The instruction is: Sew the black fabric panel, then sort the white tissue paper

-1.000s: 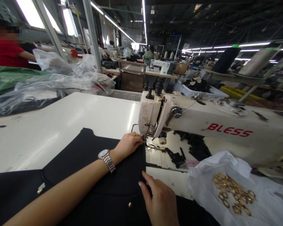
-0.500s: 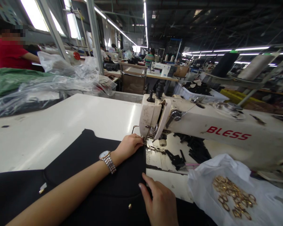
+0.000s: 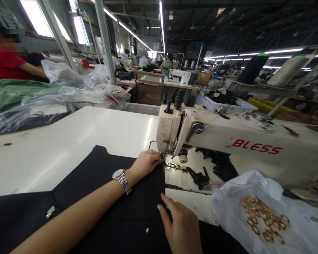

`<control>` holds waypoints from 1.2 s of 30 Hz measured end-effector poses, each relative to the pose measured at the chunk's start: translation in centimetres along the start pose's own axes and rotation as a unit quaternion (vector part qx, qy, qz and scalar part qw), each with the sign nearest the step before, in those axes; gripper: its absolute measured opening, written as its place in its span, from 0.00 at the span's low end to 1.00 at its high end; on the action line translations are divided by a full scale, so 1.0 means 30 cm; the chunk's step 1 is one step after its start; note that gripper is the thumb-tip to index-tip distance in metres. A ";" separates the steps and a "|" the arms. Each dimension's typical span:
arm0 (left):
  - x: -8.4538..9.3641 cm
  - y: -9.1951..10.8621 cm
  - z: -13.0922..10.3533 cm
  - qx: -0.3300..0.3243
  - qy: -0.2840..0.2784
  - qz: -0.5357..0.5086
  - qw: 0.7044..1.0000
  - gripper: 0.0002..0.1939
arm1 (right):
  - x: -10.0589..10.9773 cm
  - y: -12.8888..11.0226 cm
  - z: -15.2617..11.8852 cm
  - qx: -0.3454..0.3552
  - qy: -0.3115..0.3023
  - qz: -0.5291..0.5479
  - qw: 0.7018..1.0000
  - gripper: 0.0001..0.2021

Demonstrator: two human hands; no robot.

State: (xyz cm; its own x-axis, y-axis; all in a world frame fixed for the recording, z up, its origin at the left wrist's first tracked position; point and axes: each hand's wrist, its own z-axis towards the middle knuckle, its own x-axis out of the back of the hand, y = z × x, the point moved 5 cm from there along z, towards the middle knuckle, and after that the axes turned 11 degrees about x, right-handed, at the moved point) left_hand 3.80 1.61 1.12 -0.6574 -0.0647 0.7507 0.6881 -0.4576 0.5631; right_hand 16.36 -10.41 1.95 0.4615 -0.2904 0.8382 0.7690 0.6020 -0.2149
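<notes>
A large piece of black fabric [image 3: 95, 176] lies on the white table, its right edge running up to the sewing machine's [image 3: 172, 130] presser foot. My left hand [image 3: 147, 164], with a watch [image 3: 122, 180] on its wrist, is closed, fingertips together on the fabric right beside the foot. Lower down, my right hand [image 3: 181, 224] touches the same edge, thumb and forefinger apart; its other fingers are mostly hidden. Small gold fittings show on the fabric, a gold stud [image 3: 147, 230] near my right hand and a gold piece with a white tag [image 3: 50, 211] at left.
A white plastic bag [image 3: 228, 201] holding gold rings [image 3: 265, 215] lies at right. Black strips [image 3: 198, 178] lie by the machine bed. Plastic-wrapped goods [image 3: 55, 102] are piled at the table's left. A person in red [image 3: 5, 63] is beyond them. Thread cones [image 3: 254, 68] stand behind the machine.
Both hands hold nearly the same places on the fabric. The view has shifted very slightly; no clear movement of the fabric shows.
</notes>
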 end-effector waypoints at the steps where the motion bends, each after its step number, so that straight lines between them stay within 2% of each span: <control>1: 0.000 0.001 -0.001 0.001 0.001 0.000 1.000 0.06 | 0.002 -0.001 0.001 -0.001 0.001 -0.001 1.000 0.27; 7: -0.001 -0.003 -0.003 0.008 -0.004 0.001 1.000 0.06 | 0.001 -0.001 -0.002 0.003 0.010 -0.003 1.000 0.27; 12: -0.006 -0.009 -0.004 0.009 -0.008 -0.007 1.000 0.06 | -0.024 0.008 -0.018 0.012 -0.016 0.010 1.000 0.21; 17: -0.005 -0.006 0.001 0.009 -0.008 0.007 1.000 0.06 | -0.010 0.004 -0.006 -0.007 0.006 -0.007 1.000 0.27; 23: 0.002 -0.002 0.004 0.012 -0.005 0.002 1.000 0.05 | -0.013 0.003 -0.006 0.006 0.001 -0.002 1.000 0.25; 28: 0.002 -0.004 0.006 0.011 -0.004 0.001 1.000 0.05 | 0.000 0.001 0.002 -0.002 0.021 -0.007 1.000 0.28; 36: 0.004 -0.005 0.003 0.000 0.003 0.004 1.000 0.05 | 0.004 -0.001 0.008 -0.004 0.021 -0.004 1.000 0.28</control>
State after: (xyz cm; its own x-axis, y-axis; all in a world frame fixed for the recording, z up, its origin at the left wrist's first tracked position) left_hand 3.66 1.74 1.15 -0.6543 -0.0739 0.7526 0.6930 -0.4570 0.5576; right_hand 16.29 -10.28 2.16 0.4732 -0.3257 0.8186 0.7761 0.5938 -0.2123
